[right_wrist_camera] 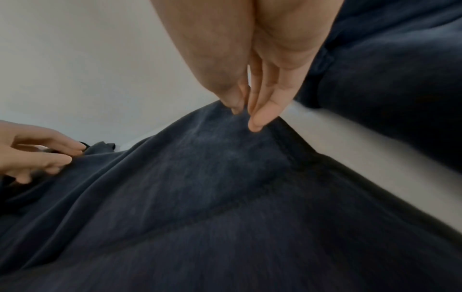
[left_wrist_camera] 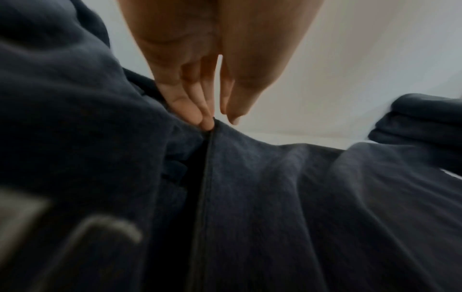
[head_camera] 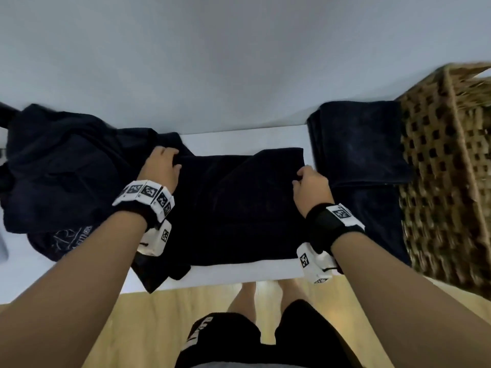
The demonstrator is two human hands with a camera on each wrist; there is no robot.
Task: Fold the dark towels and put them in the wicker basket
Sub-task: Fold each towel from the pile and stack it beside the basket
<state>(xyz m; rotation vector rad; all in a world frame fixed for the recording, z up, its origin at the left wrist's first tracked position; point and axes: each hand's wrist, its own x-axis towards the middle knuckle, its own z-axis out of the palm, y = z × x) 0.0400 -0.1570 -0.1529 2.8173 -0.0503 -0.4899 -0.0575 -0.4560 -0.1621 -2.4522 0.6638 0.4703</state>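
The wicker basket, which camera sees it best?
The head camera. The wicker basket stands at the table's right end, beside the folded towel, though its far side is cut off. Neither wrist camera shows it; they see only hands and dark cloth.

Dark towel [head_camera: 239,205] is lying flat mid-table; folded towel [head_camera: 358,142] is resting against wicker basket [head_camera: 446,166]; crumpled towels [head_camera: 61,166] are lying left.

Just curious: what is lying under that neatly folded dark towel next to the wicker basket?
Under the folded dark towel, more dark cloth spreads toward the white table's near edge. Anything beneath stays covered.
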